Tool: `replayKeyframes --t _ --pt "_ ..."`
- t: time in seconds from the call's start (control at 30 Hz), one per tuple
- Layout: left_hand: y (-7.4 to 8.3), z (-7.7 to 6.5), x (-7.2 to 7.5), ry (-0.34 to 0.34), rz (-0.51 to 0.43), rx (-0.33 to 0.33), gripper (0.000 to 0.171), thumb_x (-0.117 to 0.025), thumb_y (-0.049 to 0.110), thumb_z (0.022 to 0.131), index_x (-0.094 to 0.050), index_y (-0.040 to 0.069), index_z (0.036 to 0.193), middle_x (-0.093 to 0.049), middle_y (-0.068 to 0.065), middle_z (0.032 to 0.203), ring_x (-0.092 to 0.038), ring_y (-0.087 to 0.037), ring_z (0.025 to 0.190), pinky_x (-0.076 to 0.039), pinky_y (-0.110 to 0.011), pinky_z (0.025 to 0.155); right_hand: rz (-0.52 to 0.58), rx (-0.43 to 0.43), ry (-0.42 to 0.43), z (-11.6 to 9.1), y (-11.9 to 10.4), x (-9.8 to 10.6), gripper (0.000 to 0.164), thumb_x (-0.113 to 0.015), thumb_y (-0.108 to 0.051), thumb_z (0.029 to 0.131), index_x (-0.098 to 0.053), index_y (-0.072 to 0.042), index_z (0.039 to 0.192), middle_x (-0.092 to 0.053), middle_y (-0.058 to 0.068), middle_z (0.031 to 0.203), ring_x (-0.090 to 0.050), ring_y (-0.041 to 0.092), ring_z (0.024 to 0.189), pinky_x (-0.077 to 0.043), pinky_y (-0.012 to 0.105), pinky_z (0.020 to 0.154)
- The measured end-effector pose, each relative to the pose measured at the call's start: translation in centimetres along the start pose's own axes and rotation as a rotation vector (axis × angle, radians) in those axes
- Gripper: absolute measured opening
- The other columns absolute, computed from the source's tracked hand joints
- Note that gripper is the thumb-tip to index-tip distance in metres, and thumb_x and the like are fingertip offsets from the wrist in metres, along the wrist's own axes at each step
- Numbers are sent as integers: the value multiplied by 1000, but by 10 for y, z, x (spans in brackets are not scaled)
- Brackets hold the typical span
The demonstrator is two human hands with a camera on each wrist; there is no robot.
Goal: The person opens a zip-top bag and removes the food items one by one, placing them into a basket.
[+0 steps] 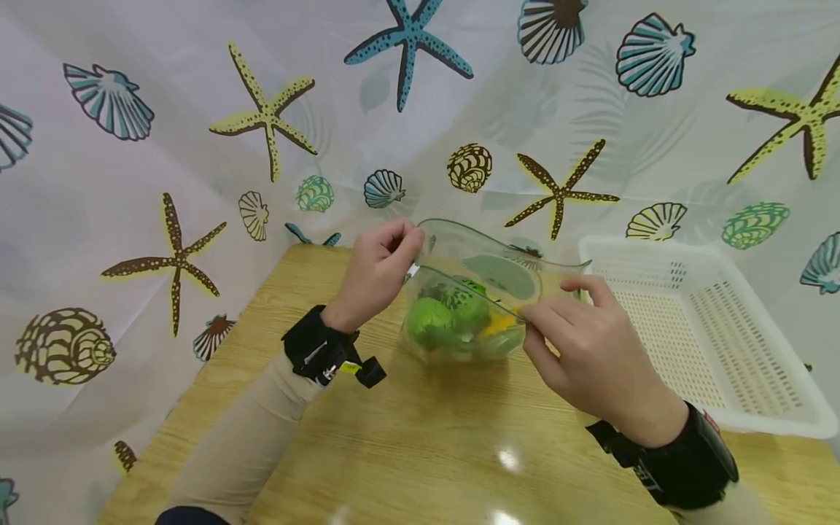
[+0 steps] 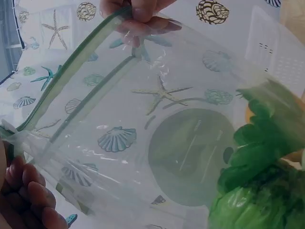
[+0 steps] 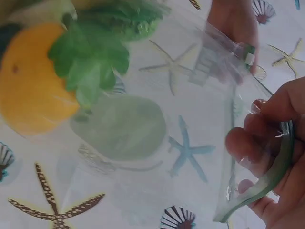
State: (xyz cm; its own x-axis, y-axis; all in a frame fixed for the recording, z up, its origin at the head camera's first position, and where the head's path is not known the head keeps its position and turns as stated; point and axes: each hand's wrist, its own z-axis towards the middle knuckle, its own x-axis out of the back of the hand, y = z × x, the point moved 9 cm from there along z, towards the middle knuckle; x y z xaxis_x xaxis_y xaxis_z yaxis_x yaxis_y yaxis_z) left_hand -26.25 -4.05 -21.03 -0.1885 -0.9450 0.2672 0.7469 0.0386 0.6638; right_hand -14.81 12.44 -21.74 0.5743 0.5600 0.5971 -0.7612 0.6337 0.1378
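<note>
- wood-grain counter (image 1: 407, 437), glossy, with bright spots of light (image 1: 507, 459) toward the front;
- white perforated basket (image 1: 712, 335) at the right, open side up;
- pale cloth (image 1: 157, 44) behind and along the left, printed with blue, yellow and brown starfish (image 1: 410, 36) and striped shells (image 1: 656, 55)

The bench (image 1: 394, 437) is yellow-brown wood with visible grain, spanning the lower middle of the head view — light glints on it near the bottom edge. A white basket (image 1: 715, 343) sits on it at the right. The bag (image 1: 502, 277), at centre, has its base over the wood — whether touching, I cannot tell.
</note>
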Motion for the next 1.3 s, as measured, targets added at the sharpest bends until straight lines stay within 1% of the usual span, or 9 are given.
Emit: replayKeyframes --t 0.2,0.37,0.5,0.63,0.73,0.8,0.97,1.07,1.3 --pt "-19 11 11 116 -68 67 32 -41 1 99 -40 -3 68 -26 -6 61 -25 -19 54 -23 -30 56 28 -18 12 21 11 4 25 -43 -7 88 -68 -2 81 -66 8 68 -55 19 58 -42 48 71" --pt "-52 -1 9 154 -104 188 32 -41 6 101 -40 -2 70 -24 -6 64 -25 -20 55 -24 -31 58 71 -39 -120 11 22 -23 16 -57 -10 84 -66 -2 95 -65 9 85 -56 22 78 -39 49 80" --pt "-74 -13 4 141 -146 226 28 -39 9 102 -44 -5 78 -34 -7 71 -33 -21 66 -28 -33 64 55 -72 -248 -7 35 -48 33 -71 -13 79 -60 -1 108 -59 12 99 -50 27 94 -36 52 89" --pt "-92 -34 -5 40 -198 215 39 -36 32 104 -48 -5 106 -46 -10 103 -42 -20 95 -33 -38 82 21 -106 -288 -14 44 -59 38 -73 -7 79 -57 0 112 -56 13 101 -47 30 97 -37 51 87" --pt "-98 -58 -16 -101 -190 224 73 -43 60 93 -31 2 137 -40 -14 131 -37 -20 118 -35 -49 94 8 -125 -259 -12 48 -59 38 -73 -6 80 -57 1 114 -55 14 99 -46 31 95 -37 50 83" --pt "-101 -75 -24 -201 -131 240 95 -55 67 82 -17 9 147 -32 -16 143 -32 -23 126 -34 -56 98 0 -135 -233 -8 50 -56 37 -72 -5 81 -57 2 114 -53 14 97 -45 31 94 -35 49 81" --pt "-111 -98 -44 -364 32 305 124 -87 31 66 1 27 152 -24 -15 151 -27 -22 131 -28 -56 105 5 -145 -158 -1 51 -49 36 -72 0 80 -58 2 113 -52 15 96 -43 31 91 -33 51 81" --pt "-120 -100 -53 -370 -26 335 133 -90 12 61 6 32 152 -25 -11 151 -30 -16 130 -25 -51 108 14 -145 -157 0 50 -50 35 -72 0 79 -58 1 112 -52 14 95 -43 31 90 -32 51 81" --pt "-130 -100 -57 -382 -107 329 129 -90 7 60 -2 29 152 -33 -14 144 -40 -15 122 -30 -50 105 25 -144 -175 -8 56 -54 37 -73 -4 80 -60 2 114 -53 14 96 -44 30 91 -34 50 82"
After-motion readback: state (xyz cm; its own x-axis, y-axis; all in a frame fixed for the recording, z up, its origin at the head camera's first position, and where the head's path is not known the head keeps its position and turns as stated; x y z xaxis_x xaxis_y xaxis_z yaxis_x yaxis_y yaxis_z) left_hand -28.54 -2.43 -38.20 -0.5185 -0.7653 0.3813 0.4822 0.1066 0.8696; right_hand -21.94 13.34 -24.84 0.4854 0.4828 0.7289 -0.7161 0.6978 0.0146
